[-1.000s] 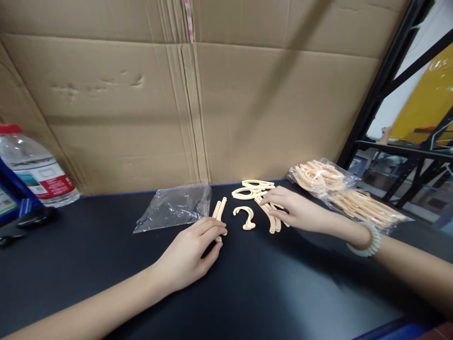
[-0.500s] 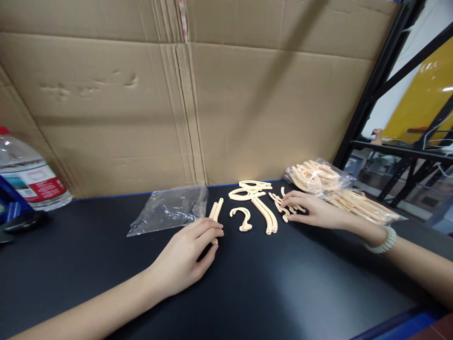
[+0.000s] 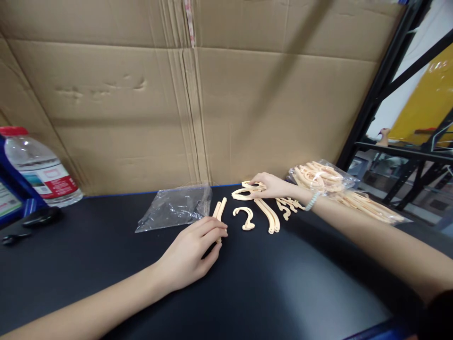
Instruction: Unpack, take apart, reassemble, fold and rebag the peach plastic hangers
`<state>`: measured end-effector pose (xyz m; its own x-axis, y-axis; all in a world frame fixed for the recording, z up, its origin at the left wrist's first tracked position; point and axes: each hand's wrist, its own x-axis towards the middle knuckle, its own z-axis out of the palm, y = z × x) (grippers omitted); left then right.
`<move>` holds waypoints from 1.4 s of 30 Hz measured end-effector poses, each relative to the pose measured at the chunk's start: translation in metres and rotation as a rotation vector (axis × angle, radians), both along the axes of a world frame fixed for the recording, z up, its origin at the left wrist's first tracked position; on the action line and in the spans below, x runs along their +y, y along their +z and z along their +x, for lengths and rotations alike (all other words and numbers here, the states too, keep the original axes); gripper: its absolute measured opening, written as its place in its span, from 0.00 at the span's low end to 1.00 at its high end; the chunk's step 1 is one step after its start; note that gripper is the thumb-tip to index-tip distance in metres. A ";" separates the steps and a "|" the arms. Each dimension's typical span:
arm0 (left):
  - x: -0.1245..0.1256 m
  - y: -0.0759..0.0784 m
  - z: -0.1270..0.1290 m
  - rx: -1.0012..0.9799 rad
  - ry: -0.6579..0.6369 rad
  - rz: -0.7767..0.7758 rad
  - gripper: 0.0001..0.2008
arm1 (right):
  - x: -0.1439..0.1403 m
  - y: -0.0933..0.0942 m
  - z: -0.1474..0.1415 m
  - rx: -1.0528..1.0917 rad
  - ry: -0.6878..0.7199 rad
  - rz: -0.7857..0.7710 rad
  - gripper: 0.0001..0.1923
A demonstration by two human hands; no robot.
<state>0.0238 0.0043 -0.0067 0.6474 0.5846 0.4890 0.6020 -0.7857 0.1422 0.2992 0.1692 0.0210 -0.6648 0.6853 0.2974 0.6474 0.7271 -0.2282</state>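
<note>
L grip (image 3: 194,250) holding strips (image 3: 222,208) by near ends; R grip (image 3: 272,185) atop oval pcs (image 3: 235,195), can't tell if held.

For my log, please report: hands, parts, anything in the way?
Left hand over pale strips. Right hand at looped pieces. Clear bag beyond left hand, apparently not blocking.

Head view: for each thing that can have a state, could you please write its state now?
Left hand, curled over the straight pieces
Straight pieces, side by side, partly covered
Right hand, over the looped pieces
Looped pieces, partly covered
Hook shape, lying apart from other pieces
Curved strips, side by side
Clear bag, lying flattened
Packed pieces, inside clear plastic
Bottle, red cap on
</note>
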 end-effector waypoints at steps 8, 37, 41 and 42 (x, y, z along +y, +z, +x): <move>-0.002 0.002 0.000 -0.002 -0.014 -0.005 0.11 | 0.016 0.010 -0.039 -0.068 0.031 -0.067 0.23; -0.028 0.002 0.032 -0.620 0.013 -0.693 0.16 | -0.159 0.007 -0.028 -0.192 0.408 0.427 0.21; -0.027 0.004 0.030 -0.584 0.064 -0.673 0.08 | -0.154 -0.004 -0.022 -0.038 0.315 0.384 0.25; -0.027 0.004 0.029 -0.593 0.075 -0.644 0.08 | -0.151 -0.005 -0.019 0.037 0.289 0.321 0.28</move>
